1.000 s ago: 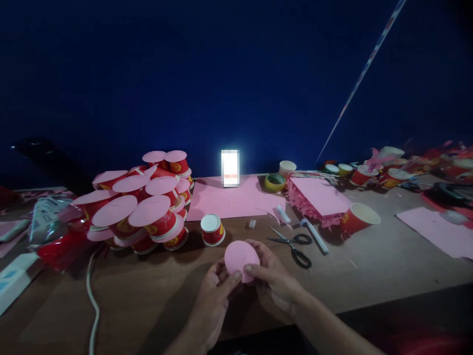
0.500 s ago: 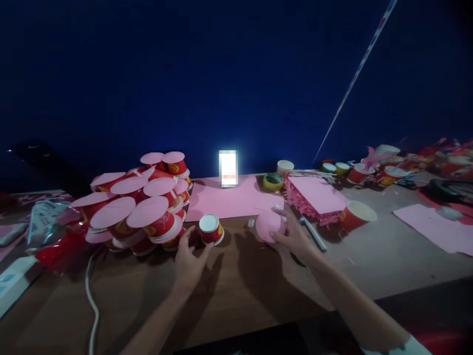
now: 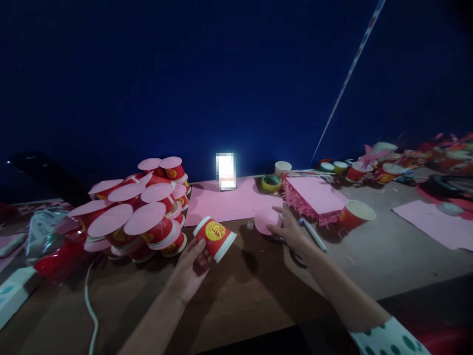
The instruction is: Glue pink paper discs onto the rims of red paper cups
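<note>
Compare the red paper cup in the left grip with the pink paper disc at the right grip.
The tapered red paper cup bears a yellow emblem; the round pink paper disc looks plain. The cup is deep; the disc, flat. Shared: circular edges, papery look.

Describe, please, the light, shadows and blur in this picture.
Head view: a pixelated bright rectangle glares before the dark blue wall; head view: shadows darken the table; head view: the far-right pile looks smeared, the red cup in the left hand clearer.

Dark blue wall (image 3: 185, 88) behind a wooden table (image 3: 232, 301).
</note>
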A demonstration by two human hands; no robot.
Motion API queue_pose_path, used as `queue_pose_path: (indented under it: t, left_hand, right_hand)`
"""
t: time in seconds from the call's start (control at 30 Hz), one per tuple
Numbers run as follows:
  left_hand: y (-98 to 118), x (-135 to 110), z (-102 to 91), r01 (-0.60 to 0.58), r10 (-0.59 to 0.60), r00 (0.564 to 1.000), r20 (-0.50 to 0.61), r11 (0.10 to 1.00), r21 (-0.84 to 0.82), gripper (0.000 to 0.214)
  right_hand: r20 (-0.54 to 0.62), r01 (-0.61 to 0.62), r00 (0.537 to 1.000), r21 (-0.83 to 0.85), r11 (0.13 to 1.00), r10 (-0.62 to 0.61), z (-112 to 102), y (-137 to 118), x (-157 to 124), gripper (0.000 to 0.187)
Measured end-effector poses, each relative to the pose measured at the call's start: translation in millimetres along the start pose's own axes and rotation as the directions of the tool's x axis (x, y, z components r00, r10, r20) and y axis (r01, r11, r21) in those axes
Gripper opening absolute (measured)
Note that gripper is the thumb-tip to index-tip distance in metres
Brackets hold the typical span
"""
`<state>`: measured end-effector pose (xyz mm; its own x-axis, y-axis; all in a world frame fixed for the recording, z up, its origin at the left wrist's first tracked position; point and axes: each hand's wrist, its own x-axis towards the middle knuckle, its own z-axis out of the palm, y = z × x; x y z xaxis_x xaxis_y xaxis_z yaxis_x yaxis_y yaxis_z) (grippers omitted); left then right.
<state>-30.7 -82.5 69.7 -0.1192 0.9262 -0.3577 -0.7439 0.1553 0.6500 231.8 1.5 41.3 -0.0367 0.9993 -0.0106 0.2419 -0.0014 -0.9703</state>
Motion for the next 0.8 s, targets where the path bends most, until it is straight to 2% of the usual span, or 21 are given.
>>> queue_pose_path:
  t: [0.1, 0.2, 0.23, 0.3, 0.4, 0.47, 0.63, 0.8]
  left_hand:
    - [0.3, -7.1, -2.6, 0.032, -0.032, 0.999, 0.026, 0.999, 0.022, 0.025]
    - [-0.5, -7.9, -10.2, -0.03, 0.012, 0.997, 0.071, 0.966, 0.255, 0.033]
    - [-0.4, -7.2, -13.3, -0.085, 0.052, 0.994, 0.1, 0.926, 0.368, 0.039]
    - [0.4, -5.2, -19.2, -0.226, 0.157, 0.974, 0.165, 0.766, 0.602, 0.054]
    - [1.4, -2.1, -25.5, -0.323, 0.195, 0.946, 0.258, 0.543, 0.775, 0.061]
    - [0.3, 0.0, -28.8, -0.36, 0.191, 0.933, 0.305, 0.469, 0.806, 0.058]
    - [-7.4, 7.7, -40.1, -0.43, 0.146, 0.902, 0.407, 0.407, 0.806, 0.056]
    - [-10.8, 11.1, -44.9, -0.485, 0.134, 0.874, 0.467, 0.307, 0.819, 0.053]
  right_hand:
    - [-0.025, -0.003, 1.0, -0.005, 1.0, 0.003, -2.5, -1.0, 2.9, 0.07]
    - [-0.083, 0.004, 0.997, -0.016, 1.0, -0.006, -8.5, -7.9, 6.5, 0.065]
    - [-0.095, 0.008, 0.995, -0.011, 1.0, -0.009, -10.4, -11.6, 8.2, 0.064]
    - [-0.099, 0.025, 0.995, 0.005, 1.0, -0.024, -12.2, -19.5, 12.8, 0.064]
    - [-0.081, 0.043, 0.996, -0.072, 0.996, -0.048, -4.6, -27.7, 22.9, 0.064]
    - [-0.063, 0.027, 0.997, -0.169, 0.985, -0.038, 7.0, -28.8, 31.5, 0.062]
    - [-0.002, 0.037, 0.999, -0.368, 0.929, -0.041, 34.1, -25.9, 53.9, 0.06]
    - [0.082, 0.131, 0.991, -0.615, 0.778, -0.102, 32.5, -31.2, 63.5, 0.075]
